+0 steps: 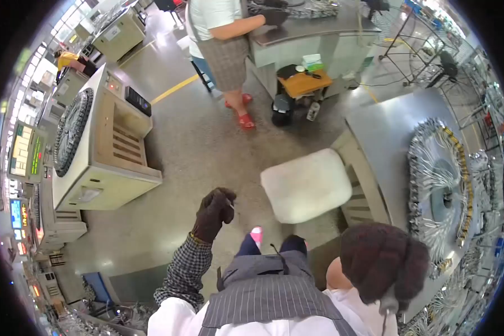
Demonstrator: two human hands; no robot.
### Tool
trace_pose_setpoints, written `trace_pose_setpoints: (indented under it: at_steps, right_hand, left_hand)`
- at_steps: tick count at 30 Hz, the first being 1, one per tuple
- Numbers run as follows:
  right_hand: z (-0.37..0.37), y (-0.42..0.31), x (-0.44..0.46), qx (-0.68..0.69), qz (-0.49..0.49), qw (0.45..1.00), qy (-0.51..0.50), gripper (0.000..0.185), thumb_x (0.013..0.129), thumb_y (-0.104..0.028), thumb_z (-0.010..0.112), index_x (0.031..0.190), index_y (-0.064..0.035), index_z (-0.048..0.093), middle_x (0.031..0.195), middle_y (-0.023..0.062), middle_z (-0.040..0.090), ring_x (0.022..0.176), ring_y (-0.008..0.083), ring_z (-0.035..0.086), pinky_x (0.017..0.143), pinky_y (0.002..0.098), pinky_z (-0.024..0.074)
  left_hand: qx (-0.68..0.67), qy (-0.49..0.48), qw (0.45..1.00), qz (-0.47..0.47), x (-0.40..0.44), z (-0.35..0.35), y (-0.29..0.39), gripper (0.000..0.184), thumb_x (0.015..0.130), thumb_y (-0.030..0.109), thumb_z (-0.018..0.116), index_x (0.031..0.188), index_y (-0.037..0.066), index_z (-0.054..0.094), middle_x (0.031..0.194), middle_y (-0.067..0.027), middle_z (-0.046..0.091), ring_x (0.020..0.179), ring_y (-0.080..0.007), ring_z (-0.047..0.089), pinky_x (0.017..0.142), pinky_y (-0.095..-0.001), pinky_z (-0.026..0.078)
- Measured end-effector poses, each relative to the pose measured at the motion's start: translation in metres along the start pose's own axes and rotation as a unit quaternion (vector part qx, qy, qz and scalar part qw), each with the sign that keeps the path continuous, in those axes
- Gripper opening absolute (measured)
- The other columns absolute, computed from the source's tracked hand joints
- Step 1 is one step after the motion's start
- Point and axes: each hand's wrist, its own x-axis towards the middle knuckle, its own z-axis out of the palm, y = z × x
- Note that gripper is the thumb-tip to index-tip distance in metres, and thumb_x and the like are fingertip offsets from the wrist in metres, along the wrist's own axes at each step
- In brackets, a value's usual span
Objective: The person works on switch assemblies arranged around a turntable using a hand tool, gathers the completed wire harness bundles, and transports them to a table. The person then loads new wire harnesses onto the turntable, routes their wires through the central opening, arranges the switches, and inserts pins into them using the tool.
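Note:
My left hand [214, 214], in a dark brown glove, is over the floor left of the white stool seat. Its fingers are curled, and whatever they may hold is too small to make out. My right hand [382, 267], also in a dark glove, is raised close to the camera at the lower right, its fingers wrapped round a thin metal-tipped tool [388, 307] that points down. Beyond it lies a ring of wire-like parts [442, 185] on the grey metal table [378, 131].
The padded white stool [308, 185] stands in front of me. A machine cabinet [109, 182] is at the left. Another person [221, 45] stands at a workbench [319, 35] ahead, near an orange-topped small stand [305, 85]. Wire racks [420, 47] are at the upper right.

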Motion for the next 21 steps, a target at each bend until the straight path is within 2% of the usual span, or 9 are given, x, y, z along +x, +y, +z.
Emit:
trace_pose_setpoints:
  at_steps: [2, 4, 7, 8, 10, 11, 14, 18, 21]
  right_hand:
    - [-0.010, 0.027, 0.024, 0.017, 0.007, 1.000, -0.012, 0.013, 0.082, -0.019, 0.070, 0.085, -0.0093, 0.063, 0.072, 0.0172, 0.067, 0.044, 0.0209, 0.056, 0.040, 0.0300, 0.0447]
    - [-0.025, 0.050, 0.040, -0.002, 0.003, 1.000, -0.028, 0.015, 0.085, -0.023, 0.068, 0.094, -0.0118, 0.063, 0.083, 0.0150, 0.067, 0.056, 0.0222, 0.058, 0.049, 0.0327, 0.0462]
    - [-0.058, 0.081, 0.056, -0.025, -0.010, 0.999, -0.039, 0.021, 0.089, -0.028, 0.065, 0.105, -0.0150, 0.064, 0.097, 0.0124, 0.067, 0.071, 0.0238, 0.060, 0.061, 0.0361, 0.0481]
    - [-0.070, 0.090, 0.061, -0.031, -0.015, 0.999, -0.036, 0.022, 0.090, -0.028, 0.064, 0.108, -0.0156, 0.064, 0.100, 0.0118, 0.067, 0.074, 0.0241, 0.060, 0.064, 0.0367, 0.0485]
    - [-0.097, 0.104, 0.070, -0.027, 0.007, 0.999, -0.027, 0.021, 0.088, -0.028, 0.066, 0.106, -0.0160, 0.064, 0.098, 0.0119, 0.068, 0.071, 0.0237, 0.060, 0.060, 0.0364, 0.0472]
    - [-0.112, 0.111, 0.074, -0.023, 0.014, 0.999, -0.023, 0.021, 0.088, -0.028, 0.067, 0.105, -0.0162, 0.064, 0.096, 0.0119, 0.068, 0.070, 0.0235, 0.059, 0.058, 0.0363, 0.0466]
    - [-0.171, 0.141, 0.100, -0.021, -0.003, 1.000, -0.004, 0.020, 0.087, -0.028, 0.068, 0.103, -0.0166, 0.064, 0.094, 0.0119, 0.068, 0.067, 0.0231, 0.058, 0.054, 0.0359, 0.0453]
    - [-0.228, 0.162, 0.144, -0.004, 0.039, 0.999, -0.014, 0.021, 0.086, -0.028, 0.069, 0.102, -0.0166, 0.064, 0.092, 0.0117, 0.068, 0.066, 0.0231, 0.058, 0.053, 0.0365, 0.0448]
    - [-0.253, 0.177, 0.176, 0.026, 0.011, 0.997, 0.077, 0.012, 0.085, -0.018, 0.066, 0.079, -0.0088, 0.066, 0.069, 0.0172, 0.067, 0.044, 0.0209, 0.057, 0.040, 0.0301, 0.0463]
  left_hand:
    - [-0.018, -0.001, 1.000, 0.004, 0.040, -0.018, 0.019, 0.043, 0.101, 0.041, 0.045, 0.103, 0.001, 0.058, 0.068, -0.0026, 0.055, 0.052, -0.0107, 0.048, 0.049, -0.0239, 0.039]
    - [-0.044, -0.028, 0.997, 0.050, 0.093, -0.021, 0.034, 0.043, 0.100, 0.042, 0.045, 0.105, 0.002, 0.058, 0.071, -0.0042, 0.056, 0.056, -0.0125, 0.049, 0.051, -0.0261, 0.040]
    - [-0.150, -0.061, 0.986, 0.034, 0.171, 0.002, 0.062, 0.042, 0.099, 0.041, 0.047, 0.108, 0.001, 0.058, 0.071, -0.0050, 0.057, 0.058, -0.0135, 0.052, 0.052, -0.0264, 0.041]
    - [-0.145, -0.066, 0.987, 0.026, 0.199, 0.009, 0.074, 0.042, 0.099, 0.041, 0.047, 0.108, 0.001, 0.058, 0.071, -0.0050, 0.057, 0.058, -0.0135, 0.052, 0.052, -0.0264, 0.041]
    - [-0.197, -0.165, 0.966, 0.031, 0.247, 0.024, 0.092, 0.038, 0.100, 0.036, 0.049, 0.110, 0.001, 0.059, 0.073, -0.0058, 0.058, 0.060, -0.0150, 0.054, 0.055, -0.0279, 0.044]
    - [-0.187, -0.167, 0.968, 0.021, 0.269, 0.029, 0.097, 0.038, 0.100, 0.036, 0.049, 0.110, 0.001, 0.059, 0.073, -0.0058, 0.058, 0.060, -0.0150, 0.054, 0.055, -0.0279, 0.044]
    - [-0.125, -0.213, 0.969, 0.008, 0.341, 0.037, 0.126, 0.026, 0.096, 0.023, 0.057, 0.110, 0.001, 0.058, 0.075, -0.0060, 0.058, 0.061, -0.0148, 0.054, 0.057, -0.0285, 0.045]
    - [-0.103, -0.234, 0.967, 0.016, 0.426, 0.035, 0.142, 0.025, 0.094, 0.021, 0.061, 0.109, 0.001, 0.058, 0.076, -0.0060, 0.058, 0.062, -0.0135, 0.054, 0.057, -0.0278, 0.045]
    - [-0.072, -0.262, 0.961, 0.048, 0.484, 0.035, 0.156, 0.024, 0.094, 0.020, 0.061, 0.108, 0.002, 0.058, 0.078, -0.0066, 0.059, 0.065, -0.0128, 0.055, 0.058, -0.0266, 0.044]
